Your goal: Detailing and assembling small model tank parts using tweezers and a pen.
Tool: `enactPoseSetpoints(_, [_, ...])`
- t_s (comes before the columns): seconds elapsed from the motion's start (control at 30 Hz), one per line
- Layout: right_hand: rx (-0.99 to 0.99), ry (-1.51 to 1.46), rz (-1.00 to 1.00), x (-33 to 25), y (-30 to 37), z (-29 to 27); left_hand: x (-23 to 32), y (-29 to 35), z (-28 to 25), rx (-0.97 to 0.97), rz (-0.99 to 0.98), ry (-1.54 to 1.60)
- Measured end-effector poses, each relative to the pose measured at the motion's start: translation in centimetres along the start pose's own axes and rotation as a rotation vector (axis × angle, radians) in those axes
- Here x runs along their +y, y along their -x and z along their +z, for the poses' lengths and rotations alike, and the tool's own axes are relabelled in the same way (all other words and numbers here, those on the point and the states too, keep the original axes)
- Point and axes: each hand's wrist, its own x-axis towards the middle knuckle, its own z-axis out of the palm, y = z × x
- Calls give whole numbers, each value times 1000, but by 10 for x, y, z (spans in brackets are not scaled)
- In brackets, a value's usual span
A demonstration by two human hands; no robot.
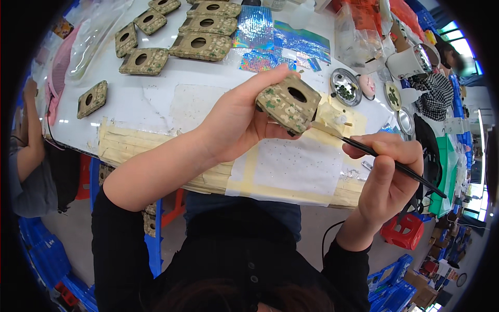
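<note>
My left hand (239, 112) is closed around a camouflage-patterned casing (289, 105) with an oval hole, held tilted above the table. My right hand (391, 171) pinches a slender black-handled tool (364, 147), which looks like a fine brush. Its pale tip reaches the casing's right side; whether they touch I cannot tell. Below both hands, a white paper sheet (292, 165) scattered with tiny specks lies taped to the table edge. Close to the tool's tip is a small pale lump (339, 119) on a yellowish pad.
Several similar camouflage casings (200, 46) lie at the back left, with one (92, 99) nearer the left edge. Shiny holographic sheets (253, 28) are at the back middle. On the right stand a metal dish (345, 86) of dark green bits and a plastic bag (358, 39). Another person's arm (34, 125) shows far left.
</note>
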Motion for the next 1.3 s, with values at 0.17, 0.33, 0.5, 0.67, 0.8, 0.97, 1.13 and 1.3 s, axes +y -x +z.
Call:
enactPoseSetpoints(0.17, [-176,-10,-51,3,-28,3,1,-1,0,-43,-58,7])
enactPoseSetpoints(0.33, [-217,-16,7,8,-34,6,2,1,0,-65,-87,-1])
enactPoseSetpoints(0.5, [-231,-22,28,8,-33,8,1,1,0,-77,-89,6])
enactPoseSetpoints(0.67, [-237,-16,17,10,-32,9,0,1,-1,-71,-87,8])
enactPoseSetpoints(0.8, [-238,-7,4,11,-33,9,1,1,0,-56,-86,8])
enactPoseSetpoints(0.97, [-221,-13,16,11,-32,10,1,1,-1,-49,-90,6])
enactPoseSetpoints(1.13, [-222,-19,31,11,-32,9,1,1,1,-34,-86,13])
enactPoseSetpoints(1.3, [-220,-36,25,12,-32,10,1,1,1,-40,-84,4])
